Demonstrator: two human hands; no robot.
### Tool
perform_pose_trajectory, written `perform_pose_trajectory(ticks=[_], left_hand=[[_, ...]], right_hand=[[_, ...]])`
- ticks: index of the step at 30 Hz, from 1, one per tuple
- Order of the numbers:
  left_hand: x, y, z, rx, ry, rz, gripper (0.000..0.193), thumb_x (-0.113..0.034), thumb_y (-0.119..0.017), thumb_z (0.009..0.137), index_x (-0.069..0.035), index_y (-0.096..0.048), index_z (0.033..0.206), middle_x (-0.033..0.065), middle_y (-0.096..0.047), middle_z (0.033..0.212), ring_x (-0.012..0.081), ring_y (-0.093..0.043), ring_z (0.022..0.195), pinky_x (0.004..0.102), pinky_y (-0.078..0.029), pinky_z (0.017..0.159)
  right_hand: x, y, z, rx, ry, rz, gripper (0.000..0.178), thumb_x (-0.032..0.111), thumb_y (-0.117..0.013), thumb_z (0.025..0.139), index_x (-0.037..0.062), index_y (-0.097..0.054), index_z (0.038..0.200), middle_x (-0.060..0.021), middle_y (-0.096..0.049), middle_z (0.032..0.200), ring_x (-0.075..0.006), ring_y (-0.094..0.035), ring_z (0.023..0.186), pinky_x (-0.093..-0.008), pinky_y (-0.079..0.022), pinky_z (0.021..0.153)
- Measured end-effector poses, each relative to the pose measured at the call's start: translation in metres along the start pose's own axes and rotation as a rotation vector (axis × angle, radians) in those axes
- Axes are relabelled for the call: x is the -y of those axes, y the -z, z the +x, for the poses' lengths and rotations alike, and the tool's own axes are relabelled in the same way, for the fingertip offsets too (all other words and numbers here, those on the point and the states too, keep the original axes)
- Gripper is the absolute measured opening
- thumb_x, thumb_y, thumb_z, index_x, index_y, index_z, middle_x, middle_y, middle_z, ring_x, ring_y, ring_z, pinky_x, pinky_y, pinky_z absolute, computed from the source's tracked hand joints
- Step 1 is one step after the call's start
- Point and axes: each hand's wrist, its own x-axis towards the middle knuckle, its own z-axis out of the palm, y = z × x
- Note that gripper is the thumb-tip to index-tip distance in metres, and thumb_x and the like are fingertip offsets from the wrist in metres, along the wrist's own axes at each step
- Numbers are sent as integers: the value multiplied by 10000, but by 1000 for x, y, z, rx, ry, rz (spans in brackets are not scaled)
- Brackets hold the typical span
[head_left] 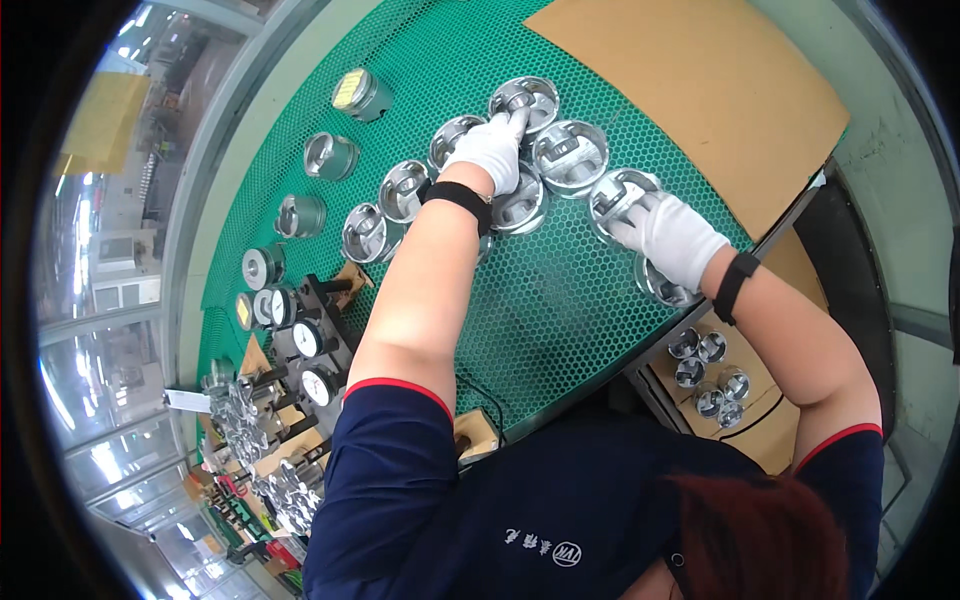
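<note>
Shiny metal pistons stand in a cluster on the green mat, their hollow sides up. My left hand [490, 150], in a white glove, reaches across the cluster with its fingers closed on the near rim of the farthest piston [538, 98]. Its palm hangs over neighbouring pistons and partly hides them. Farther right, my right hand [672, 238], also gloved, has its fingers hooked into another piston [622, 188]. One more piston [660, 286] lies under that hand, partly covered. Between the two hands sits a piston [570, 158] that neither touches.
Along the left side of the green mat [540, 320] stand several separate pistons [331, 157]. Dial gauges [307, 338] on a dark fixture are at the lower left. Brown cardboard [700, 90] covers the far right. Below the table edge, more pistons [710, 400] rest on cardboard.
</note>
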Motion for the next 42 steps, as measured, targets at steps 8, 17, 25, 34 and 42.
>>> perform_pose_trajectory(ticks=[8, 17, 25, 34, 42], left_hand=[[8, 0, 5, -13, 14, -14, 622, -120, -687, 806, -62, -485, 1392, 256, -550, 1353, 406, -618, 1202, 468, -530, 994], [-3, 16, 2, 77, 46, -13, 631, -108, -663, 817, -71, -460, 1414, 277, -503, 1410, 428, -600, 1228, 472, -518, 1014], [0, 11, 20, 168, 103, 32, 941, -195, -821, 670, -80, -370, 1488, 241, -412, 1502, 431, -466, 1374, 468, -468, 1111], [-10, 5, 16, 24, 3, 131, 812, -229, -775, 705, -18, -470, 1428, 252, -482, 1455, 421, -470, 1356, 423, -430, 1131], [-54, 8, -9, -22, -18, 127, 723, -141, -785, 690, 29, -534, 1346, 255, -569, 1358, 438, -538, 1272, 439, -471, 1073]], right_hand=[[38, 8, 24, 56, -512, -216, 580, 200, -646, 824, 60, -499, 1368, -143, -642, 1006, -264, -641, 876, -394, -471, 751], [25, 3, 69, -252, -395, 68, 611, 82, -638, 833, 107, -477, 1422, -161, -575, 1260, -295, -703, 770, -413, -568, 661], [13, 13, 80, -88, -520, 415, 369, 67, -645, 832, 67, -606, 1198, -221, -605, 1243, -391, -668, 1018, -465, -556, 866], [51, 77, -130, -391, -564, 807, 463, 65, -730, 729, 30, -587, 1168, -223, -588, 1114, -428, -629, 1005, -477, -526, 857], [106, 11, -385, -345, -1258, 634, 522, 64, -667, 696, -3, -550, 1200, -268, -575, 1105, -467, -571, 1007, -501, -485, 891]])
